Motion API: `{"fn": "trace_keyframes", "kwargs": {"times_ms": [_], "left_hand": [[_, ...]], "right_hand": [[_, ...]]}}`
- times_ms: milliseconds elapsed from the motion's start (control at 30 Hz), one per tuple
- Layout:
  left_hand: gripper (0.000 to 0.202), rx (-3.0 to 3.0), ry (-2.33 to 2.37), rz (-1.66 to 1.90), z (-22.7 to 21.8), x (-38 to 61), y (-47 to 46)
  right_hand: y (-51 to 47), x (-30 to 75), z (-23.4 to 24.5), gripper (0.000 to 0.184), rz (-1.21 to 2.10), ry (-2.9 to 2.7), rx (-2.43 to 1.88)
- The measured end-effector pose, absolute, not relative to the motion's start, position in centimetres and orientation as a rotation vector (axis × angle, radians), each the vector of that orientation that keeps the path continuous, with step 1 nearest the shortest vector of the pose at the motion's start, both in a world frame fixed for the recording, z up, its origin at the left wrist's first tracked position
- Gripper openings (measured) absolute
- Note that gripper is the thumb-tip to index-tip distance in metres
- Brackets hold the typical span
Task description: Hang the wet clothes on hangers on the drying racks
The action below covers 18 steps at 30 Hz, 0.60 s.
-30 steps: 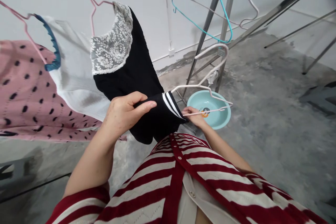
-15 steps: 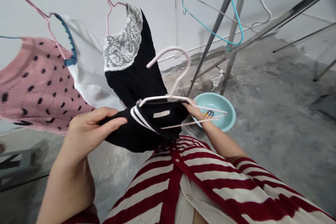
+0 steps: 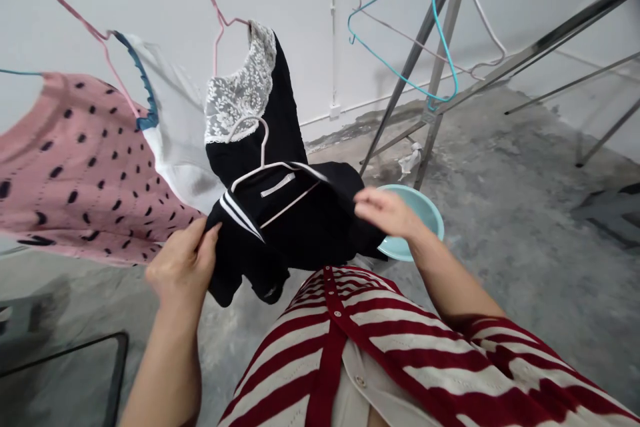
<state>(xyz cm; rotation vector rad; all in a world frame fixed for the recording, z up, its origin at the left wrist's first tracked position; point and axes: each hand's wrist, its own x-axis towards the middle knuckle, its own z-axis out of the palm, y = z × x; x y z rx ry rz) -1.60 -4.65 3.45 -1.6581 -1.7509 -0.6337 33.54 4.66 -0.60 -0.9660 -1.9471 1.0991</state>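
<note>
Head view: a gray concrete floor (image 3: pixel 505 213) spreads out to the right, with lots of open room. A metal drying rack (image 3: pixel 425 67) stands at the upper right. A pink dotted top (image 3: pixel 75 173), a white top (image 3: pixel 175 153) and a black lace-collar top (image 3: pixel 285 127) hang in a row at the upper left. In the middle is a black striped top (image 3: pixel 310 233), with a pale pink hanger (image 3: pixel 253 175) in it. This top is not up on the rack yet. Its edge hangs over a teal basin (image 3: pixel 425 210). The left hand (image 3: pixel 183 267) is closed, pinching the cloth. The right hand (image 3: pixel 387 210) is open, just beside the cloth.
</note>
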Motion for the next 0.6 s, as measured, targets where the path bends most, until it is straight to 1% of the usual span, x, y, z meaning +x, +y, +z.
{"fn": "trace_keyframes", "kwargs": {"times_ms": [67, 100, 133, 233, 300, 367, 433, 500, 600], "left_hand": [[0.022, -1.638, -1.776, -0.813, 3.3, -0.8, -5.4], [0.021, -1.646, -1.778, -0.879, 3.3, -0.6, -5.7], [0.021, -1.664, -1.770, -0.930, 3.4, -0.4, -6.0], [0.019, -1.757, -1.722, -1.024, 3.6, 0.0, -6.3], [0.016, -1.839, -1.682, -1.061, 3.6, 0.3, -6.2], [0.014, -1.923, -1.639, -1.070, 3.7, 0.8, -6.1], [0.013, -1.982, -1.603, -1.100, 3.8, 1.4, -5.8], [0.013, -2.053, -1.581, -1.157, 4.1, 2.2, -5.4], [0.013, -2.147, -1.556, -1.218, 4.7, 3.1, -4.5]], "right_hand": [[2.9, 34.1, 0.5, 0.029, 1.297, -2.176, -0.656], [2.5, 34.6, 1.0, 0.029, 1.309, -2.178, -0.591], [2.4, 35.2, 1.5, 0.030, 1.247, -2.119, -0.609], [3.2, 37.1, 2.9, 0.034, 0.825, -1.924, -0.856], [4.2, 37.8, 3.3, 0.042, 0.586, -1.996, -0.950], [4.9, 38.1, 3.2, 0.047, 0.424, -2.130, -0.987], [5.4, 38.2, 3.0, 0.044, 0.358, -2.266, -0.984], [5.4, 38.4, 2.8, 0.038, 0.359, -2.353, -0.967], [4.9, 39.2, 3.0, 0.037, 0.374, -2.368, -0.928]]}}
